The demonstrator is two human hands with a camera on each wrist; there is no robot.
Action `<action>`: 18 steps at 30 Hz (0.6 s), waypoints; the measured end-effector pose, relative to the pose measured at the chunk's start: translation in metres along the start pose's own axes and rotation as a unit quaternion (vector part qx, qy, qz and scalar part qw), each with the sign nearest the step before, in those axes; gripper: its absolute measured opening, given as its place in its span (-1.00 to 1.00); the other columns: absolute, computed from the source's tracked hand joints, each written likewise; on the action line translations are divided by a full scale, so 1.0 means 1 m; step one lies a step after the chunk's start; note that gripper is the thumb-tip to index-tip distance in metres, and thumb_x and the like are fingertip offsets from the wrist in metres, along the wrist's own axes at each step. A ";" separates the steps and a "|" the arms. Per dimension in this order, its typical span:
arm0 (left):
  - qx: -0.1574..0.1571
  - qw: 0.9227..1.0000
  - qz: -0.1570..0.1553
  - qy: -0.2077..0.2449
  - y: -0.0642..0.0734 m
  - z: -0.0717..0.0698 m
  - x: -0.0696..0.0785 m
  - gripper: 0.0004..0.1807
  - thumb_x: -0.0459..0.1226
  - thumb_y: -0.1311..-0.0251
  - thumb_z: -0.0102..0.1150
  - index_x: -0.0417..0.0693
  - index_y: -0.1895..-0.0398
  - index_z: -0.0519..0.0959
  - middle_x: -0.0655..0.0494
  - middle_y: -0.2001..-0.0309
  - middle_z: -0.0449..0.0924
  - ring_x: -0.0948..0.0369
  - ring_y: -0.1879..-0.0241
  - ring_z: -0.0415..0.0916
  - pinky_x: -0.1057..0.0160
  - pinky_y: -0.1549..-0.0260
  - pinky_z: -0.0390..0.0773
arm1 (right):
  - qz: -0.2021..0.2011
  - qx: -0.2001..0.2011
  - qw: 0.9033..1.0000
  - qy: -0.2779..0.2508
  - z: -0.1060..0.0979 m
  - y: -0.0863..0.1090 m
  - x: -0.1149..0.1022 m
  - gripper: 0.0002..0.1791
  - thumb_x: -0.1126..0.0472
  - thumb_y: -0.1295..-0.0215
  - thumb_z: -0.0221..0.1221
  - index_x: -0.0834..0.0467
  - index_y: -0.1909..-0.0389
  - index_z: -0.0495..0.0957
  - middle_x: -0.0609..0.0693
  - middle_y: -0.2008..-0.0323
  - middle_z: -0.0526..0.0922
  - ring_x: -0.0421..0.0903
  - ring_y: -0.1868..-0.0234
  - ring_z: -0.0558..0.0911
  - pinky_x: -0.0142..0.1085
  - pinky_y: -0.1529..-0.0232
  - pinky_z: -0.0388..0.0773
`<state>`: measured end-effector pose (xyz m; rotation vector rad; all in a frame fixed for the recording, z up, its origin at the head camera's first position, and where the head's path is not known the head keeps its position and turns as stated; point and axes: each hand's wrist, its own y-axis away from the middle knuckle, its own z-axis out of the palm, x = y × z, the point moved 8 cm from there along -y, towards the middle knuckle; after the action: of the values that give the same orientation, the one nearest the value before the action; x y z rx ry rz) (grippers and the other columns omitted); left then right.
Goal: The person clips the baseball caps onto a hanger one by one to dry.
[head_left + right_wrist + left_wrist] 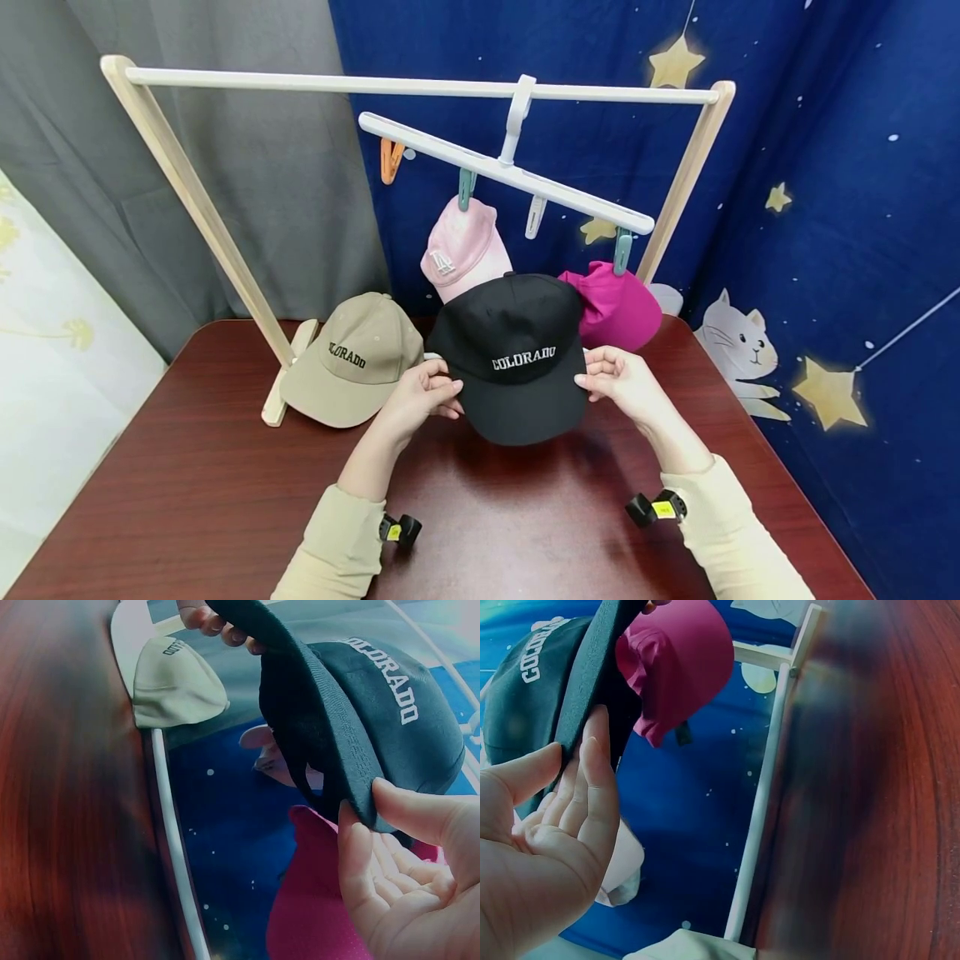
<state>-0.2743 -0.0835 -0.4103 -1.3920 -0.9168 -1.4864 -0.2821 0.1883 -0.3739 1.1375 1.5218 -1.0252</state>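
A black baseball cap (pixel 517 317) with white COLORADO lettering is held up above the table, brim toward me. My left hand (pixel 422 390) pinches one side of its brim between thumb and fingers, as the left wrist view also shows for the cap (pixel 536 697). The opposite side of the brim is pinched by my right hand (pixel 618 379). Behind the black cap, a pink LA cap (pixel 468 242) and a magenta cap (pixel 618 308) hang from green clips on a tilted white hanger (pixel 450 154). Part of both is hidden by the black cap.
A beige COLORADO cap (pixel 360 358) sits at the left on the dark red table (pixel 187 500), beside the rack's wooden foot (pixel 277 400). The rack's white rail (pixel 300 82) carries the hanger, whose orange clip (pixel 390 160) and white clip (pixel 535 217) hold nothing. Curtains stand behind.
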 end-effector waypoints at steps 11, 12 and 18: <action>0.008 1.000 0.013 0.018 -0.002 -0.002 0.011 -0.85 -0.49 -0.30 0.05 -0.22 0.32 0.28 0.06 0.55 0.59 0.20 0.54 0.61 0.24 0.42 0.63 | 0.000 0.016 1.000 0.002 -0.001 -0.004 -0.010 -0.64 0.40 -0.24 0.22 0.50 0.01 0.43 0.06 0.35 0.65 -0.18 0.44 0.63 -0.34 0.35 0.61; 0.009 1.000 0.013 0.021 -0.002 -0.002 0.012 -0.85 -0.49 -0.30 0.05 -0.22 0.32 0.28 0.06 0.55 0.59 0.20 0.54 0.61 0.24 0.42 0.63 | -0.001 0.016 1.000 0.003 -0.002 -0.004 -0.011 -0.64 0.40 -0.24 0.22 0.50 0.00 0.43 0.07 0.33 0.65 -0.18 0.43 0.63 -0.33 0.34 0.61; 0.009 0.999 0.017 0.030 -0.003 -0.002 0.018 -0.85 -0.50 -0.30 0.04 -0.22 0.33 0.28 0.07 0.55 0.59 0.18 0.53 0.61 0.27 0.43 0.62 | -0.003 0.021 1.000 0.003 -0.002 -0.006 -0.015 -0.64 0.40 -0.23 0.23 0.49 0.00 0.44 0.05 0.31 0.66 -0.18 0.44 0.63 -0.32 0.35 0.61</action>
<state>-0.2775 -0.0860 -0.3923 -1.3355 -0.8628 -1.4832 -0.2863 0.1861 -0.3580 1.1685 1.5152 -1.0630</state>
